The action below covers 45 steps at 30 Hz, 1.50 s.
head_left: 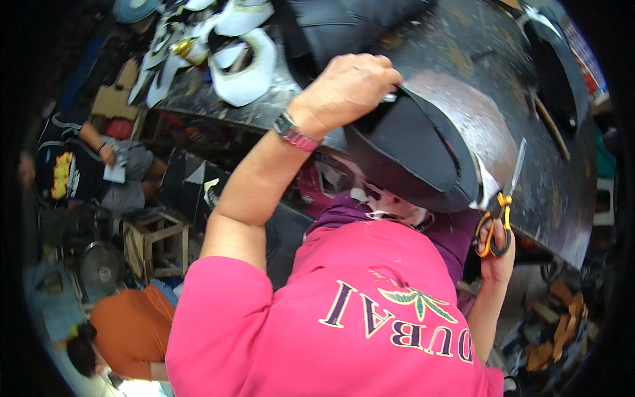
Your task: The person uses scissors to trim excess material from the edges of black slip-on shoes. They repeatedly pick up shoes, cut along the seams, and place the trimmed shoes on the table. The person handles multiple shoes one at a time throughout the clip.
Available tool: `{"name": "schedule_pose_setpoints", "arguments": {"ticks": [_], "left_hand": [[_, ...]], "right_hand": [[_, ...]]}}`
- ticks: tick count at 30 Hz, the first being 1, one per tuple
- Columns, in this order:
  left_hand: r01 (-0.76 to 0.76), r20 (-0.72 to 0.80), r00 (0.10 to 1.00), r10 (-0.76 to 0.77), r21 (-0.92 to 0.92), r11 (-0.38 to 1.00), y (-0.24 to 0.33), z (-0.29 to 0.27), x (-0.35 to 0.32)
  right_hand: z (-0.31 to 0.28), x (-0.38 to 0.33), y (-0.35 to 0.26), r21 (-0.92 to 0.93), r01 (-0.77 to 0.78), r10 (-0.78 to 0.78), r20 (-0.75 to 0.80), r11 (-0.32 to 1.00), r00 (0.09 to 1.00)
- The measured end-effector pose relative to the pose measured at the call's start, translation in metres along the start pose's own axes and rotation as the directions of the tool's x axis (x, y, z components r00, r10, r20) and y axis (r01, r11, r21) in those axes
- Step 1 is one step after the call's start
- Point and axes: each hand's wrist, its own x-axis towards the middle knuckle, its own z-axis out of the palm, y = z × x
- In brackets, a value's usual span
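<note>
My left hand (pixel 347 89), with a watch on the wrist, is closed on the upper edge of a black sheet of soft material (pixel 413 149) that lies curved over the near edge of a dark worn table (pixel 503 79). My right hand (pixel 497 255) holds scissors with orange handles (pixel 504 205). Their blades point up at the right end of the black sheet, where it meets a pale strip. My pink shirt (pixel 344 311) fills the lower middle of the view.
White cut pieces (pixel 248 63) lie at the table's far left. A person in a black shirt (pixel 73 169) sits at left, and another in an orange shirt (pixel 129 327) crouches lower left. A wooden stool (pixel 155 241) stands between them. Scraps (pixel 555 327) litter the floor at right.
</note>
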Motion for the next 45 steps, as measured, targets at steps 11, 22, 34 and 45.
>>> {"name": "schedule_pose_setpoints", "arguments": {"ticks": [11,22,34,45], "left_hand": [[0.078,-0.41,0.062,-0.91,-0.907,0.414,-0.026,0.03,-0.125],[0.082,-0.254,0.17,-0.952,-0.959,0.271,-0.052,0.066,-0.123],[0.216,-0.297,0.235,-0.925,-0.912,0.348,-0.049,0.089,-0.088],[-0.055,-0.425,0.159,-0.891,-0.905,0.422,-0.032,0.058,-0.07]], "right_hand": [[0.032,-0.002,-0.003,0.098,0.015,-0.016,0.005,0.995,1.0],[0.042,0.007,-0.022,-0.088,0.149,-0.147,0.027,0.985,0.989],[0.008,0.066,-0.078,-0.387,0.352,-0.428,-0.131,0.852,0.894],[-0.1,0.232,-0.194,-0.997,-0.071,-0.936,-0.006,-0.02,0.352]]}}
